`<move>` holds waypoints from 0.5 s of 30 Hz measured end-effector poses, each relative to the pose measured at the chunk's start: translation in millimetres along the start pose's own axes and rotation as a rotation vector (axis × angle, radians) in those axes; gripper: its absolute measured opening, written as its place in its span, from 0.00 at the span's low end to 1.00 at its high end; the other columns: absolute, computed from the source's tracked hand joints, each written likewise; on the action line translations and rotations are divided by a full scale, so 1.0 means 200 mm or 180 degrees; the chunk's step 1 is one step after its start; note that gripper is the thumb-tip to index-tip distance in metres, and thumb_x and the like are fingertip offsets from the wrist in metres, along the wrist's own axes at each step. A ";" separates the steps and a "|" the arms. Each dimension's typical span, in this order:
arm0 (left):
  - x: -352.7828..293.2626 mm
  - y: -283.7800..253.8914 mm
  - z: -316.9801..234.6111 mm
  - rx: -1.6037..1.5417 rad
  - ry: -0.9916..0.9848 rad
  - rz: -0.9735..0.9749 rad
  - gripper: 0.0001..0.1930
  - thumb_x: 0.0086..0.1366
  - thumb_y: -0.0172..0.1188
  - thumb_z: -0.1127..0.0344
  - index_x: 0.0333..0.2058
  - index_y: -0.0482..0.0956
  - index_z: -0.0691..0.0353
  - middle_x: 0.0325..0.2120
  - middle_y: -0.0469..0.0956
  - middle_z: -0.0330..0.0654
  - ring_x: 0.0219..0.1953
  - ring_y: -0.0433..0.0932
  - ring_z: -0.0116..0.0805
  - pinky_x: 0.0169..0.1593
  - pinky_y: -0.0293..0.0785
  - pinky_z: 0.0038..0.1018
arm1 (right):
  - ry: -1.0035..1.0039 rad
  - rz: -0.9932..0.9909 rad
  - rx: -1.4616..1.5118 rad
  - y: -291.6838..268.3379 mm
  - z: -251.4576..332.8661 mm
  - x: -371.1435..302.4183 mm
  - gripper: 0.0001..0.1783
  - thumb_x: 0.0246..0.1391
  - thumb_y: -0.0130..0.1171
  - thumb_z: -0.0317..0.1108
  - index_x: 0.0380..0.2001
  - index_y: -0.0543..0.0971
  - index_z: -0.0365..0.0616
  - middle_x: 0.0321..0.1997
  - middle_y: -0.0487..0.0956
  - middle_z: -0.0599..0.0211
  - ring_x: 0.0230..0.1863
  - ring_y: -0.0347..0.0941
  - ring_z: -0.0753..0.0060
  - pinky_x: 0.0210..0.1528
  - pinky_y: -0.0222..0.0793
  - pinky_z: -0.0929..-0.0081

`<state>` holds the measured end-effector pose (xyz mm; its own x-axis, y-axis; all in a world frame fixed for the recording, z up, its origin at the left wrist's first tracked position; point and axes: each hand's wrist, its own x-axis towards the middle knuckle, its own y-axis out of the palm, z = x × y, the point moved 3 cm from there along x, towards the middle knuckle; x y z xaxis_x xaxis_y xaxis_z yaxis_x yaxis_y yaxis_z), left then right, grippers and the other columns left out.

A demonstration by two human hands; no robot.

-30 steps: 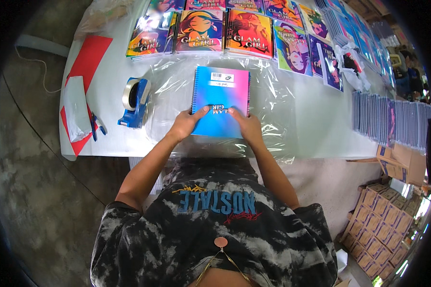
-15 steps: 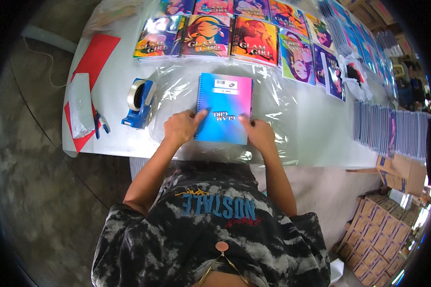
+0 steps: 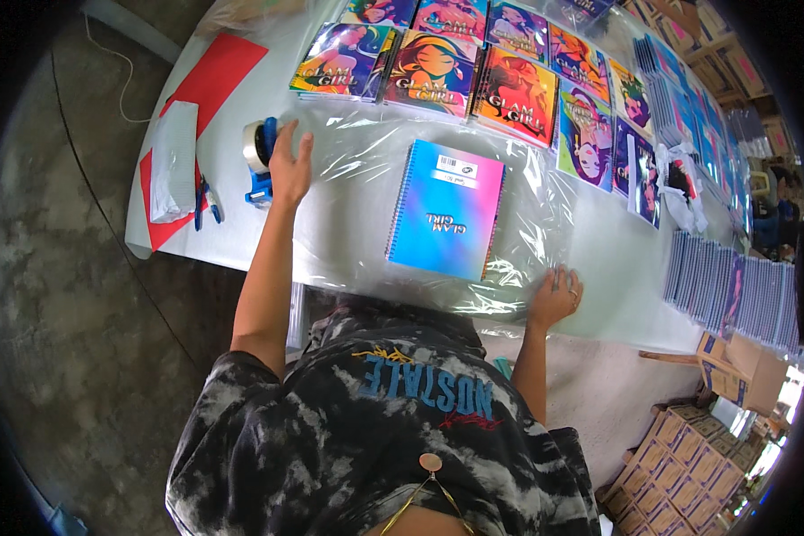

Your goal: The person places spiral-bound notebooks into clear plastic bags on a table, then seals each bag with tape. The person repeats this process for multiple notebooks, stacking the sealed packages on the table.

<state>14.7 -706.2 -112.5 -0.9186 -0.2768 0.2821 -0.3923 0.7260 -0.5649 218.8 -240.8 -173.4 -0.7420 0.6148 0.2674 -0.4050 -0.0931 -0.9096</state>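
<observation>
A spiral-bound notebook [image 3: 447,214] with a blue-to-pink cover lies flat in front of me on a sheet of clear plastic film [image 3: 348,232]. Neither hand touches it. My left hand [image 3: 290,170] reaches beside the blue tape dispenser [image 3: 259,192], fingers apart; it partly hides the dispenser, and contact cannot be made out. A roll of clear tape [image 3: 254,148] sits in the dispenser. At the film's near right corner, my right hand [image 3: 558,297] has its fingers curled on the film's edge.
Rows of colourful notebooks [image 3: 433,71] line the table's far side. Stacked notebooks [image 3: 732,286] stand at the right. Red sheets [image 3: 219,76], a white wrapped bundle [image 3: 174,161] and blue pens [image 3: 207,201] lie at the left. Cardboard boxes [image 3: 679,464] are piled on the floor.
Both hands have let go of the notebook. My left hand has moved left and away to the tape dispenser; my right has moved right and nearer to the film's edge. The view has shifted.
</observation>
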 end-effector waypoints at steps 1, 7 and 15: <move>-0.03 0.01 0.03 0.0456 0.0276 -0.0048 0.21 0.62 0.54 0.58 0.50 0.71 0.63 0.52 0.69 0.55 0.56 0.64 0.54 0.59 0.58 0.35 | -0.0044 -0.0043 0.0170 0.01 0.01 0.00 0.15 0.50 0.56 0.41 0.39 0.81 0.49 0.54 0.71 0.65 0.60 0.57 0.56 0.60 0.50 0.56; -0.41 0.21 -0.06 0.2189 0.0191 -0.0426 0.18 0.53 0.61 0.61 0.42 0.77 0.61 0.46 0.73 0.51 0.59 0.58 0.49 0.57 0.56 0.49 | 0.0193 -0.0165 0.1021 -0.11 0.14 0.02 0.14 0.43 0.63 0.31 0.36 0.78 0.44 0.43 0.74 0.67 0.47 0.68 0.66 0.48 0.60 0.65; -0.29 0.15 -0.18 -0.0620 -0.0176 0.0243 0.16 0.58 0.63 0.58 0.35 0.73 0.66 0.29 0.75 0.42 0.27 0.74 0.29 0.33 0.70 0.23 | 0.1710 0.1351 0.2875 -0.22 0.00 0.18 0.25 0.44 0.66 0.35 0.43 0.71 0.33 0.24 0.76 0.68 0.21 0.70 0.79 0.25 0.64 0.81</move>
<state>57.2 -646.6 -117.9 -0.9486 -0.2468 0.1982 -0.3097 0.8526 -0.4209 210.0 -215.0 -123.0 -0.6740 0.6351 -0.3772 -0.5742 -0.7718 -0.2734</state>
